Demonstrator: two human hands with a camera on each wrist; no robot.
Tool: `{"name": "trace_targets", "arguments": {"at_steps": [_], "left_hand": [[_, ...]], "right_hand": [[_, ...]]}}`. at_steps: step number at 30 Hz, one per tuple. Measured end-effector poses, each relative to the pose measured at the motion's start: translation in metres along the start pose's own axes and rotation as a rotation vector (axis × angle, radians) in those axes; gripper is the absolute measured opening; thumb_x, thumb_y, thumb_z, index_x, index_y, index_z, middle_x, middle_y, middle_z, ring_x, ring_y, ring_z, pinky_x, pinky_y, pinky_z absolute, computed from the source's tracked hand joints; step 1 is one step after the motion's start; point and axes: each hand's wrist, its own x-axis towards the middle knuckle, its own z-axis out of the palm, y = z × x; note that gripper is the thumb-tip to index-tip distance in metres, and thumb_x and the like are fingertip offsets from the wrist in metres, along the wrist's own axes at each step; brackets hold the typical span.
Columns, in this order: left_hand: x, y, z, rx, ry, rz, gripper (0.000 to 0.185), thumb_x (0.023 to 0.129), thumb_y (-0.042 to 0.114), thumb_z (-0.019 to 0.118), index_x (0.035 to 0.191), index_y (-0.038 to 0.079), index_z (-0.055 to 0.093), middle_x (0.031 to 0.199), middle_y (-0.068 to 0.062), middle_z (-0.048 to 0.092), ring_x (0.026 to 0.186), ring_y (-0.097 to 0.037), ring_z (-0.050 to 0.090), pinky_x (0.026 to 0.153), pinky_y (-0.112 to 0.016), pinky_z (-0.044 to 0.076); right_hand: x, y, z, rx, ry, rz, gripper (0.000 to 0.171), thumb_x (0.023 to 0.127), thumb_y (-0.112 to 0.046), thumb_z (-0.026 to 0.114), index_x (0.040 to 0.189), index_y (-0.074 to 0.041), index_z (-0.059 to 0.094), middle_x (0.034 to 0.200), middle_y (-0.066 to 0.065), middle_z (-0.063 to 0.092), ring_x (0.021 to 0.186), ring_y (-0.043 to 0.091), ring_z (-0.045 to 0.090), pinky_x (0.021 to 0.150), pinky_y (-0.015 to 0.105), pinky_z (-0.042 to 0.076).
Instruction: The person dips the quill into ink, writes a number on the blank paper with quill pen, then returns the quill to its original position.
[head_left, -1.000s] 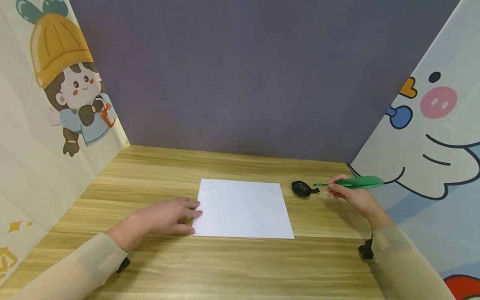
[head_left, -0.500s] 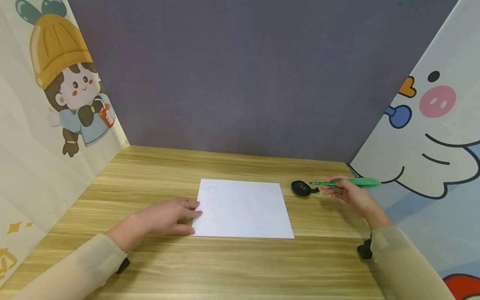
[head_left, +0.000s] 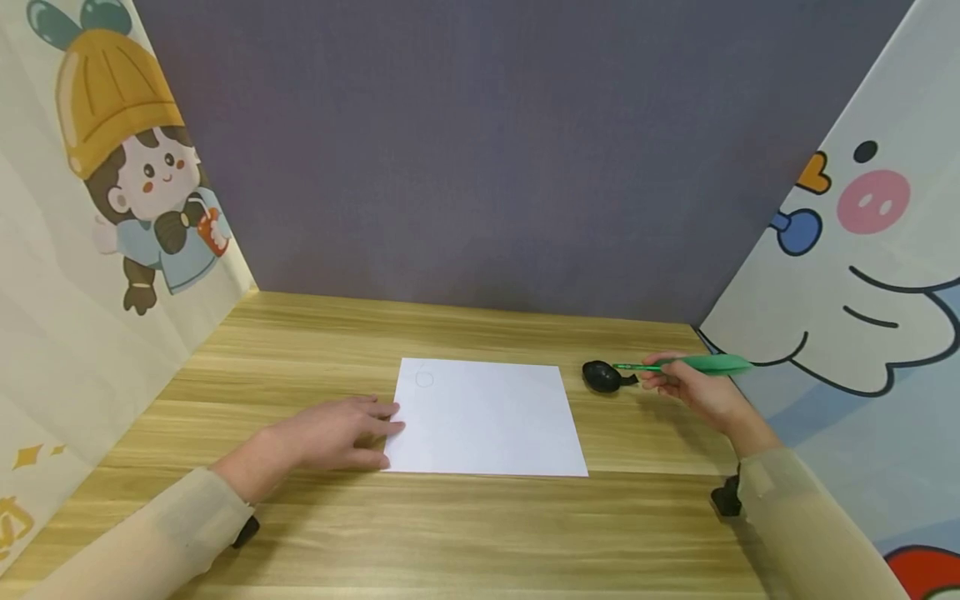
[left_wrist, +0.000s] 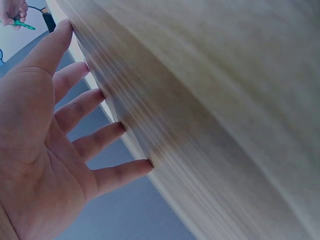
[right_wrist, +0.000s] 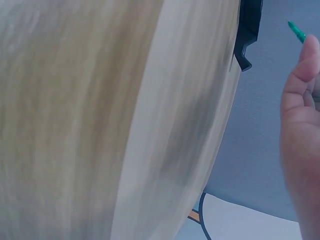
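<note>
A white sheet of paper lies flat on the wooden table, with a faint small circle near its far left corner. My left hand rests flat with straight fingers on the table, its fingertips on the sheet's left edge. My right hand pinches a green feather-shaped pen, held level with its tip pointing left over a small black ink pot. In the left wrist view the spread fingers press the table. The pen's green tip shows in the right wrist view.
A grey back wall and two cartoon-printed side panels close in the table on three sides. The right panel stands close behind my right hand. Bare wood lies in front of the sheet.
My right hand has moved the green pen a little to the left, bringing its tip over the black ink pot. My left hand and the sheet have stayed still.
</note>
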Motion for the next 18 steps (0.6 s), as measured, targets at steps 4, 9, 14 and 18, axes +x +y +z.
{"name": "trace_targets", "arguments": {"at_steps": [4, 9, 14, 18], "left_hand": [[0.000, -0.001, 0.001, 0.001, -0.002, 0.004, 0.059, 0.107, 0.046, 0.071, 0.154, 0.011, 0.065, 0.165, -0.020, 0.056, 0.151, -0.052, 0.051, 0.123, -0.066, 0.045], [0.000, -0.001, 0.001, 0.004, -0.004, 0.005, 0.059, 0.107, 0.046, 0.071, 0.154, 0.011, 0.065, 0.165, -0.020, 0.056, 0.151, -0.053, 0.051, 0.124, -0.066, 0.044], [0.000, 0.000, 0.000, -0.004, -0.010, -0.010, 0.060, 0.107, 0.047, 0.071, 0.155, 0.012, 0.064, 0.166, -0.019, 0.055, 0.152, -0.052, 0.050, 0.124, -0.066, 0.044], [0.000, 0.000, 0.000, -0.011, -0.013, -0.019, 0.061, 0.106, 0.048, 0.071, 0.155, 0.013, 0.064, 0.166, -0.019, 0.055, 0.153, -0.052, 0.050, 0.124, -0.067, 0.044]], "right_hand": [[0.002, 0.001, 0.000, -0.010, 0.002, 0.004, 0.047, 0.122, -0.024, 0.036, 0.149, 0.011, 0.050, 0.123, 0.001, 0.078, 0.109, 0.009, 0.075, 0.093, 0.026, 0.063], [0.006, 0.004, 0.002, -0.011, -0.016, 0.009, 0.048, 0.121, -0.022, 0.040, 0.150, 0.016, 0.048, 0.122, 0.003, 0.079, 0.109, 0.012, 0.078, 0.091, 0.028, 0.064], [0.011, 0.006, 0.003, 0.035, -0.078, 0.014, 0.048, 0.120, -0.017, 0.046, 0.149, 0.021, 0.046, 0.120, 0.000, 0.081, 0.111, 0.009, 0.079, 0.090, 0.026, 0.065], [0.014, 0.007, 0.004, 0.057, -0.102, 0.020, 0.048, 0.119, -0.014, 0.048, 0.148, 0.025, 0.043, 0.118, 0.000, 0.082, 0.108, 0.005, 0.078, 0.088, 0.023, 0.064]]}}
